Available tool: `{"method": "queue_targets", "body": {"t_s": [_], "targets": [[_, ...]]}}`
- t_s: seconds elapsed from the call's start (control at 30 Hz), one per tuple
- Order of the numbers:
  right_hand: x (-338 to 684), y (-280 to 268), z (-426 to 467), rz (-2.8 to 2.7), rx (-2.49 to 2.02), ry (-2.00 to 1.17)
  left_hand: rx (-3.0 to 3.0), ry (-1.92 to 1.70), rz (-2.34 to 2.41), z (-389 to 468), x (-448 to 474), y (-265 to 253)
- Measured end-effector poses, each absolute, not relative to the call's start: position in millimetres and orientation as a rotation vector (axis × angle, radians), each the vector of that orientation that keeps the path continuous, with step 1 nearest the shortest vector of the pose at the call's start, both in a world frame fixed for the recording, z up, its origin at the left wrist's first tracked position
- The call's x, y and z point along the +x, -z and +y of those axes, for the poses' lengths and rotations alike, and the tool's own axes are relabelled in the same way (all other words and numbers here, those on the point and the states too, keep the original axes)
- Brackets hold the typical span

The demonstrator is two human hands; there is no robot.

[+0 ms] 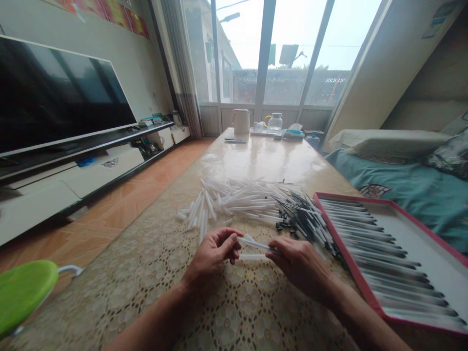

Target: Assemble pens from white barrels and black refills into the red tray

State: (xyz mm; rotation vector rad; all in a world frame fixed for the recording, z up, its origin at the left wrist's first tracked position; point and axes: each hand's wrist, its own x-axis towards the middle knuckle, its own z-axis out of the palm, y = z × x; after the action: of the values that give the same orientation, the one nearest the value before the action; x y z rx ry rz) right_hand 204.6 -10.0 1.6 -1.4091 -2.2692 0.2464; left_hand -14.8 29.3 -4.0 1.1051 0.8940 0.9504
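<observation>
A whitish pen barrel spans the gap between my two hands. Its left end is pinched in the thumb and fingers of my left hand. My right hand is closed on its other end, where a dark bit shows by the fingertips; whether that is a refill I cannot tell. Just below, another white barrel lies on the patterned tablecloth. Beyond my hands spreads a pile of loose white barrels. Small black caps and dark-tipped pen refills are heaped to its right.
At the right, a red-rimmed box holds a row of black-ended pens. A beige kettle, a glass jug and a tissue pack stand at the far end. A green stool is at the lower left.
</observation>
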Motion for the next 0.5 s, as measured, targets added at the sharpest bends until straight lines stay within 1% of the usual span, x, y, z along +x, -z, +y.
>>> {"method": "queue_targets", "body": {"t_s": [0.3, 0.43, 0.5], "targets": [[197.0, -1.2, -12.0, -2.418, -1.391, 0.035, 1.168, -0.883, 0.872, 27.9, -11.3, 4.5], [189.5, -7.4, -15.5, -2.431, -1.367, 0.193, 1.115, -0.933, 0.854, 24.5, -6.1, 5.8], [186.1, -7.2, -17.1, -2.409, -1.376, 0.207, 1.091, -0.966, 0.837, 23.0, -4.6, 6.7]]}}
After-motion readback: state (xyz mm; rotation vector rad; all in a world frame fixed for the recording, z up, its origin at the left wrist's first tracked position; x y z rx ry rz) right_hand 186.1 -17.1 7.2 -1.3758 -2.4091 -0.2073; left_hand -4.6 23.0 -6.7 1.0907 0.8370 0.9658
